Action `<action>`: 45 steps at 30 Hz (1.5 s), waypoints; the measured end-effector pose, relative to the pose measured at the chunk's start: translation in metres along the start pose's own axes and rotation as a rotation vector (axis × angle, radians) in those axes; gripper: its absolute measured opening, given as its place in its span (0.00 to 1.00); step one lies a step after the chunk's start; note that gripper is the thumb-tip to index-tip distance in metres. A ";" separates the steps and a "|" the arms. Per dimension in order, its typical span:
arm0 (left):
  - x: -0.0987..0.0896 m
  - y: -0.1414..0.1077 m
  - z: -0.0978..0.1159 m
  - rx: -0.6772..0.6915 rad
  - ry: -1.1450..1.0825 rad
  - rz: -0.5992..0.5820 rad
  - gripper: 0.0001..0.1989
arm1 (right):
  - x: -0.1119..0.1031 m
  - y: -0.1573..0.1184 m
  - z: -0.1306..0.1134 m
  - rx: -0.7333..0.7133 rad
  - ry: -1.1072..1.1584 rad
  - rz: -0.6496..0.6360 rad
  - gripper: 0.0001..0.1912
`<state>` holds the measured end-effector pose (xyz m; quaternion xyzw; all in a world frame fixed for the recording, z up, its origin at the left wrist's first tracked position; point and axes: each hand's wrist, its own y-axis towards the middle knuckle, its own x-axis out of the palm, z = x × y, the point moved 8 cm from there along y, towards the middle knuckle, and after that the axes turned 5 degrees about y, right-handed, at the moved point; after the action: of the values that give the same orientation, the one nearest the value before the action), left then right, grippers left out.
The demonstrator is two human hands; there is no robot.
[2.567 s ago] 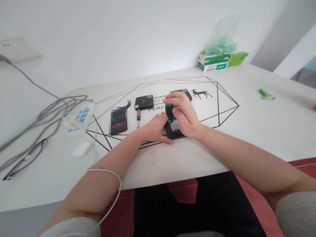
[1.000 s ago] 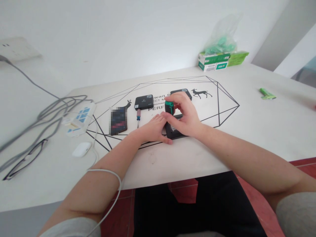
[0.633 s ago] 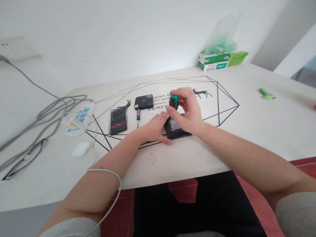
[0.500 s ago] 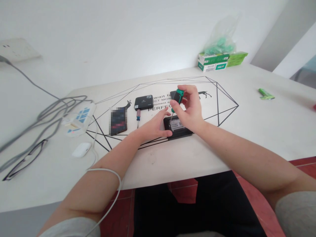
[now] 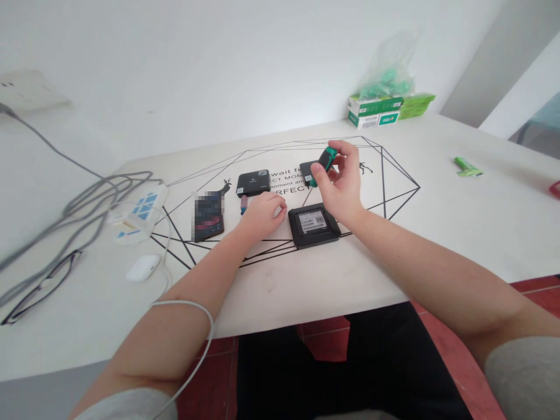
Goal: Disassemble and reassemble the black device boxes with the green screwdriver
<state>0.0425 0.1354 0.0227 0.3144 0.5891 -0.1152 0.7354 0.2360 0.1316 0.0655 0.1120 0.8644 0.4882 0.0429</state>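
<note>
White table (image 5: 271, 309) | right hand (image 5: 344, 192): gripping screwdriver (image 5: 326, 160) | left hand (image 5: 262, 214): loosely curled, empty

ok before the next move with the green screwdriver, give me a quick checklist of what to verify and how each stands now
1. Green-and-black screwdriver gripped by the right hand: ok.
2. Labelled black box flat on the table, label up: ok.
3. Left hand on the box to steady it: not ok, it is beside it.
4. Screwdriver tip seated in a screw: not ok, it is by the box's far edge.
5. Box's screws: cannot tell, too small.
6. Left forearm clear of the white cable: not ok.
</note>
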 end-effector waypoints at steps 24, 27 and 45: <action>0.016 -0.016 0.032 0.092 -0.246 -0.325 0.52 | -0.009 0.012 -0.008 -0.082 -0.083 -0.040 0.17; 0.019 -0.019 0.033 0.078 -0.210 -0.401 0.62 | -0.009 0.013 -0.011 -0.095 -0.100 -0.038 0.16; 0.031 -0.020 0.027 0.055 -0.197 -0.430 0.64 | 0.001 0.005 -0.019 -0.156 -0.110 -0.105 0.14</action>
<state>0.0618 0.1097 -0.0098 0.1891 0.5646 -0.3152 0.7390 0.2324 0.1181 0.0799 0.0895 0.8247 0.5444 0.1247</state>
